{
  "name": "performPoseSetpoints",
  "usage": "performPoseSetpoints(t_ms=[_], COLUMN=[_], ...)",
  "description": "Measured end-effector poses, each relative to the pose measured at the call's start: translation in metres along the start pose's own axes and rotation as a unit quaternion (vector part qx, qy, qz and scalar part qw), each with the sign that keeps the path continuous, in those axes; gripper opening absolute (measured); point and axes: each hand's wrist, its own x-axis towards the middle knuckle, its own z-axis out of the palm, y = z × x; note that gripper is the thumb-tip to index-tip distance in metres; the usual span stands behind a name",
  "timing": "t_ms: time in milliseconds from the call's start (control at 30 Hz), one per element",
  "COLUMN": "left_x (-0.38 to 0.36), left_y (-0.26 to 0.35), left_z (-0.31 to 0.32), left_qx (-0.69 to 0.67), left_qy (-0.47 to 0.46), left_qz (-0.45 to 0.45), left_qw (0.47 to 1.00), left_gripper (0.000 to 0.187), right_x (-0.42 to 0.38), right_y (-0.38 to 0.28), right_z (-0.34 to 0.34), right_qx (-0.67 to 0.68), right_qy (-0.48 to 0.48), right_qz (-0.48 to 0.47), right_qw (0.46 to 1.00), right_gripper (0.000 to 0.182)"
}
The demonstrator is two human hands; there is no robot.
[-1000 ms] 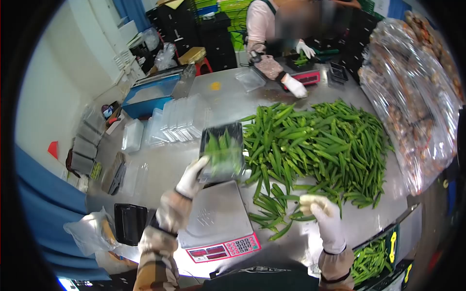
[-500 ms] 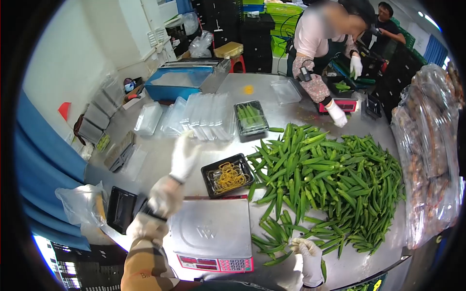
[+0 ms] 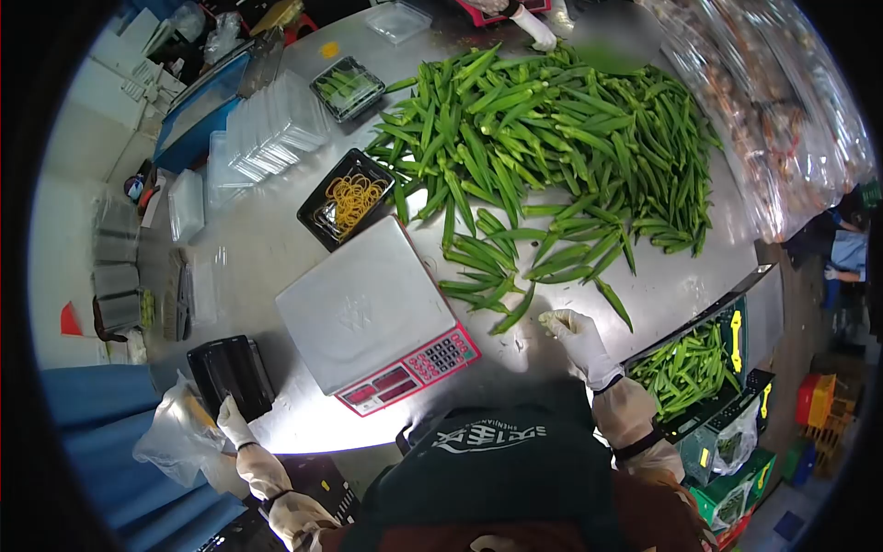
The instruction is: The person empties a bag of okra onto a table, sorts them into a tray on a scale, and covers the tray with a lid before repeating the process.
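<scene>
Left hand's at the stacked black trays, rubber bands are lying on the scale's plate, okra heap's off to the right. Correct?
One miss: the rubber bands lie in a black tray just beyond the scale, not on its plate. Head view shows it. Left hand, stacked trays and okra heap as stated.

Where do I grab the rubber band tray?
I'd pinch the black tray by its long left rim, coming from the left: bare table lies there, while okra and the scale crowd its right. It's open, so keep it level.
</scene>
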Motion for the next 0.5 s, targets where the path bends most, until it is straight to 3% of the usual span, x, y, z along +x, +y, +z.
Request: performPoseSetpoints(t_ms=[33,100,167,267,333,400,467,500], left_x=[0.002,0.017,0.008,-0.026,-0.059,-0.111,-0.132,-0.139], left_y=[-0.001,-0.017,0.021,0.116,0.171,0.220,0.218,0.214], left_z=[0.001,-0.002,0.001,0.003,0.035,0.076,0.101,0.107], left_qx=[-0.057,-0.043,-0.013,0.063,0.055,0.039,0.130,0.181], left_qy=[0.037,0.114,0.238,0.347,0.238,0.042,-0.160,-0.192], left_qz=[-0.033,-0.040,-0.063,0.113,0.281,0.333,0.408,0.445], left_qw=[0.997,0.992,0.969,0.929,0.928,0.941,0.890,0.856], left_gripper=[0.026,0.026,0.027,0.027,0.018,0.011,0.015,0.017], right_x=[-0.005,-0.015,-0.021,-0.032,-0.032,-0.012,-0.001,0.001], right_y=[0.013,0.037,0.047,0.054,0.054,0.099,0.111,0.112], right_z=[-0.003,-0.010,-0.019,-0.026,-0.033,-0.045,-0.046,-0.046], right_qx=[0.010,-0.021,-0.041,-0.038,-0.026,-0.098,-0.110,-0.141], right_qy=[0.008,0.028,0.047,0.082,0.102,0.109,0.122,0.126], right_qz=[0.011,0.023,0.025,0.029,0.036,-0.021,-0.073,-0.072], right_qw=[1.000,0.999,0.998,0.995,0.994,0.989,0.984,0.979], right_gripper=[0.022,0.021,0.020,0.018,0.017,0.018,0.020,0.019])
